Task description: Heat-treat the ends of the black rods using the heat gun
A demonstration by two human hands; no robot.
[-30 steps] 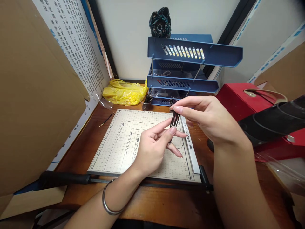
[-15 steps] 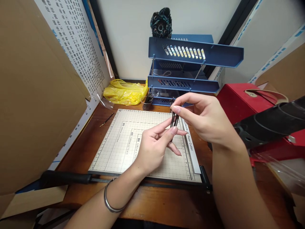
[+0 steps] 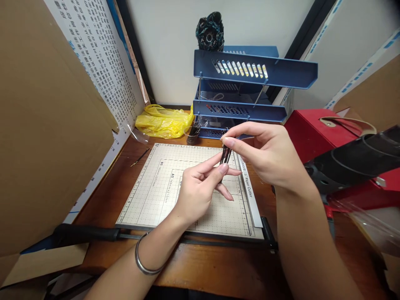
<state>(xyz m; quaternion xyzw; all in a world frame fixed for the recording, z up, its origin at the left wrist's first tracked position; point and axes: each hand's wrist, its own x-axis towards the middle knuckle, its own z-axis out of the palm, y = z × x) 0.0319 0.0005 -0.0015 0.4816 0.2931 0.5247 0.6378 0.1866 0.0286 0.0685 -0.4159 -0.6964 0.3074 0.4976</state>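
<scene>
Both my hands hold a small bundle of thin black sticks [image 3: 225,155] above the paper cutter [image 3: 162,187]. My left hand [image 3: 200,189], with a metal bracelet on its wrist, pinches the lower end of the bundle between thumb and fingers. My right hand [image 3: 265,154] pinches the upper end with thumb and forefinger. The sticks stand nearly upright, tilted a little to the right. The cutter has a cream gridded board and lies on the wooden desk [image 3: 218,271].
A small cup of more black sticks [image 3: 193,132] stands behind the cutter, next to a yellow plastic bag [image 3: 162,121]. A blue stacked letter tray [image 3: 250,75] is at the back. A red box [image 3: 315,129] sits right, cardboard panels [image 3: 46,125] left.
Both hands with the bundle have shifted slightly left and up; the grip is unchanged.
</scene>
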